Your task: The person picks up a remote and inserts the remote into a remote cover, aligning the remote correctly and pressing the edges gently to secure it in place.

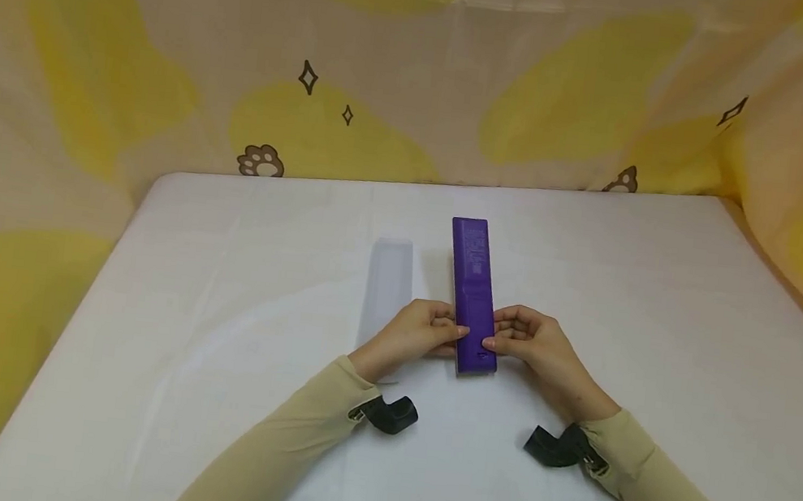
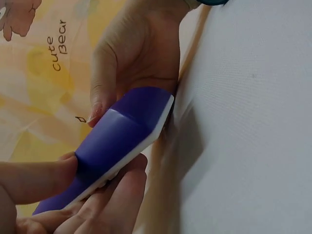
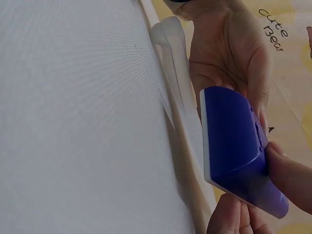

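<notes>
A purple remote control [image 1: 473, 282] is held back side up above the white table, its long side pointing away from me. My left hand [image 1: 422, 330] pinches its left edge near the close end, thumb on the purple back. On the opposite edge my right hand [image 1: 538, 345] grips it the same way, fingers curled beneath. The left wrist view shows a white front face [image 2: 146, 142] on the remote's underside, partly covered by fingers. Left of the remote, a translucent, long remote cover [image 1: 389, 278] lies on the table, its near end hidden behind my left hand.
The white table [image 1: 207, 426] reaches back to a yellow and cream patterned cloth [image 1: 390, 78] that hangs behind it and along the sides. Black wrist mounts [image 1: 391, 415] stick out from both sleeves over the tabletop.
</notes>
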Demonstrator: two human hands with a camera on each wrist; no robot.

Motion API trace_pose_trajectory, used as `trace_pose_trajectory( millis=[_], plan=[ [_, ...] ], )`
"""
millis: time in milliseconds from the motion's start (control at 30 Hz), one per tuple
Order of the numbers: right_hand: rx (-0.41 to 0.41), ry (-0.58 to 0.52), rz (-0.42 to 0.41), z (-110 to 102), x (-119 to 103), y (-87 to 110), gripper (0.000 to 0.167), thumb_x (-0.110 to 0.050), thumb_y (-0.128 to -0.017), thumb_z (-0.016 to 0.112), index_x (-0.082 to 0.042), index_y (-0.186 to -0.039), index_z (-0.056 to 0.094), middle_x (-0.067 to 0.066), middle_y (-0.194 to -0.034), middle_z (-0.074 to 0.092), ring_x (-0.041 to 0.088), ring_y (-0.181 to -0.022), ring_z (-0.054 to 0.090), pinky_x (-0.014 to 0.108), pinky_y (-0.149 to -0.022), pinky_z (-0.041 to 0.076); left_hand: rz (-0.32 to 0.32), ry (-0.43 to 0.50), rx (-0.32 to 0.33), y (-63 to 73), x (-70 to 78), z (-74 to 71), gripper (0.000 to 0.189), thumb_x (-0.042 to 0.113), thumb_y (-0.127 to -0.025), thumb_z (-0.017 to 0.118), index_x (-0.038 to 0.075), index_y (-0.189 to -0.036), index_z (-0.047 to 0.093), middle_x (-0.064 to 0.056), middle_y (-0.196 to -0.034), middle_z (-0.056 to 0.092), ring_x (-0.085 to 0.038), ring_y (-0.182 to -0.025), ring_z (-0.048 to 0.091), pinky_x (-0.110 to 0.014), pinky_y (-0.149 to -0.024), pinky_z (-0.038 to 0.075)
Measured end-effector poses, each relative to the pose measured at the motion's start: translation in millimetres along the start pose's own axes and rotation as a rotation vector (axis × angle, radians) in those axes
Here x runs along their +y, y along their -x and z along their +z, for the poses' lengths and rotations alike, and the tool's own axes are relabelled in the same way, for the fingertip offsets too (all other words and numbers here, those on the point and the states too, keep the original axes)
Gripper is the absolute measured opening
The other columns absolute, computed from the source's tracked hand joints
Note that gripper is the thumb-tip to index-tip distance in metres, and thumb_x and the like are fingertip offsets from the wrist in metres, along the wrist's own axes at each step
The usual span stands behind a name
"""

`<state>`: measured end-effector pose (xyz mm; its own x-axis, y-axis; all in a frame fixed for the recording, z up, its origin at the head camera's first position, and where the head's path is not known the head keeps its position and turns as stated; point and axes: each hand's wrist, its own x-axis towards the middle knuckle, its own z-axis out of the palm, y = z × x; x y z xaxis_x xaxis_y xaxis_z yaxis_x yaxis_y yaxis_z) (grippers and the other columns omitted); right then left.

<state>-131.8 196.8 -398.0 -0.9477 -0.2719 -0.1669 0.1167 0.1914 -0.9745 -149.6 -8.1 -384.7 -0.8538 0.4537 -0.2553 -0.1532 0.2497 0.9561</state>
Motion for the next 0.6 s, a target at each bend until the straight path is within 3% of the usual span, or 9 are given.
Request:
trace_pose_trajectory(
  millis=[267, 433, 600],
  plan=[
    [0.012, 0.091, 0.049, 1.6, -1.6, -0.1, 0.043, -0.012, -0.080, 0.073, 0.009, -0.112, 0.053, 0.010, -0.093, 0.063, 0.015, -0.082, 0.061, 0.023, -0.075, 0.051, -0.007, -0.101, 0.053, -0.5, -1.7, 1.7, 0.020, 0.007, -0.088, 0.065, -0.007, -0.102, 0.062, -0.013, -0.084, 0.070, -0.018, -0.073, 0.069, -0.023, -0.066, 0.055],
    [0.036, 0.192, 0.062, 3.4, -2.2, 0.0, 0.046, -0.020, -0.079, 0.077, 0.005, -0.110, 0.055, 0.009, -0.093, 0.064, 0.016, -0.081, 0.061, 0.023, -0.075, 0.048, 0.006, -0.141, 0.084, 0.4, -2.6, 1.6, 0.030, 0.006, -0.086, 0.068, -0.009, -0.110, 0.060, -0.014, -0.089, 0.070, -0.020, -0.077, 0.069, -0.022, -0.066, 0.055],
    [0.036, 0.218, 0.068, 4.0, -2.4, 0.5, 0.046, -0.021, -0.080, 0.076, 0.007, -0.111, 0.055, 0.009, -0.092, 0.063, 0.015, -0.079, 0.061, 0.022, -0.073, 0.049, 0.026, -0.195, 0.106, 2.1, -2.7, 0.3, 0.036, 0.011, -0.085, 0.070, -0.008, -0.114, 0.059, -0.014, -0.095, 0.071, -0.020, -0.083, 0.069, -0.022, -0.070, 0.054]
  ],
)
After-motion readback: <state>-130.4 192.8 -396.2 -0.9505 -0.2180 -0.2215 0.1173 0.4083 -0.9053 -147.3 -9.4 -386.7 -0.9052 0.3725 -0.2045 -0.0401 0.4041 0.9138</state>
